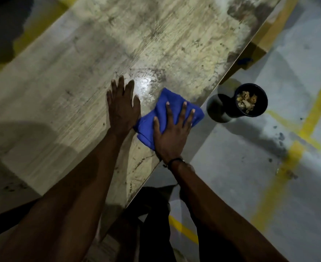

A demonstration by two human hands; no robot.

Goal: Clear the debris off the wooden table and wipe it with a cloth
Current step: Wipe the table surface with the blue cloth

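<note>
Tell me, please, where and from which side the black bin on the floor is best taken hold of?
Probably by its rim, from above. The bin stands upright on the floor with its mouth open, apart from the table, so the top edge is free all round. Pinch the rim; scraps fill the inside.

Right hand (pixel 172 133) presses a blue cloth (pixel 161 110) flat near the surface's (pixel 71 72) right edge; left hand (pixel 122 106) rests flat beside it.

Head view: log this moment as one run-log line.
phase: wiping | right hand: pressing blue cloth flat | left hand: flat on wooden table | black bin: debris inside
</note>
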